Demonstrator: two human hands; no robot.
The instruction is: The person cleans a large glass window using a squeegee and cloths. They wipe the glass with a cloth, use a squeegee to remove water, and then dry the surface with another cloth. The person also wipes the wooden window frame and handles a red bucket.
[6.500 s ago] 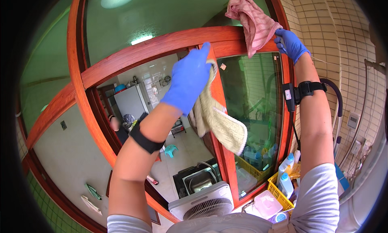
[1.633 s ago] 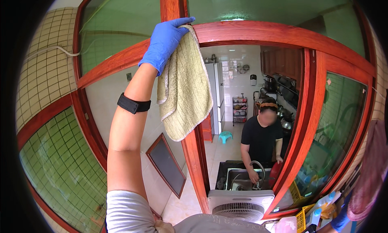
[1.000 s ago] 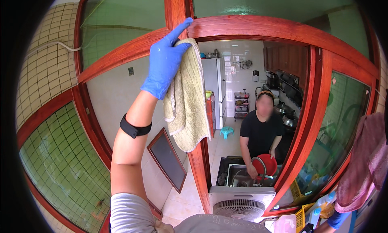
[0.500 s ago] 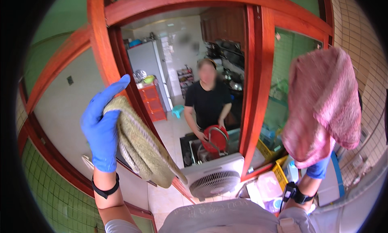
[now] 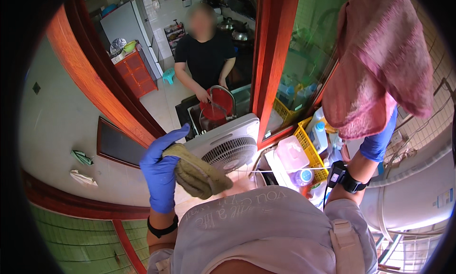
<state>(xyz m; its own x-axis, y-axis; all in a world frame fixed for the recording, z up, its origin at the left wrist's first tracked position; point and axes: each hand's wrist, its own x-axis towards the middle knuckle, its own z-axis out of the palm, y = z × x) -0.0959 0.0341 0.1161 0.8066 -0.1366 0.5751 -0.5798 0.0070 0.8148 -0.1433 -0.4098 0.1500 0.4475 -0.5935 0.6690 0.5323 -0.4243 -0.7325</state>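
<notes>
My left hand (image 5: pixel 161 172), in a blue glove, grips a folded olive-green towel (image 5: pixel 202 172) just above the lower middle of the view. One finger stretches out past the cloth toward the red wooden door frame. My right hand (image 5: pixel 377 141), gloved the same way, is raised at the right with a pink towel (image 5: pixel 375 65) draped over it. The towel hides the fingers. It hangs in front of a glass pane (image 5: pixel 308 60) with a red frame (image 5: pixel 278 50). Black bands circle both my wrists, and the right one carries a small device (image 5: pixel 336 174).
Beyond the opening a person in a black top (image 5: pixel 206 60) holds a red basin (image 5: pixel 218 105) at a sink. A grey fan (image 5: pixel 228 150) stands at the sill. To its right are a yellow basket (image 5: pixel 311 150) with bottles, a pink container (image 5: pixel 290 153) and a white tank (image 5: pixel 418 193).
My view has tipped downward and to the right. My left hand has come lower and closer to my body, with the olive towel now more bunched. The pink towel sits higher in view.
</notes>
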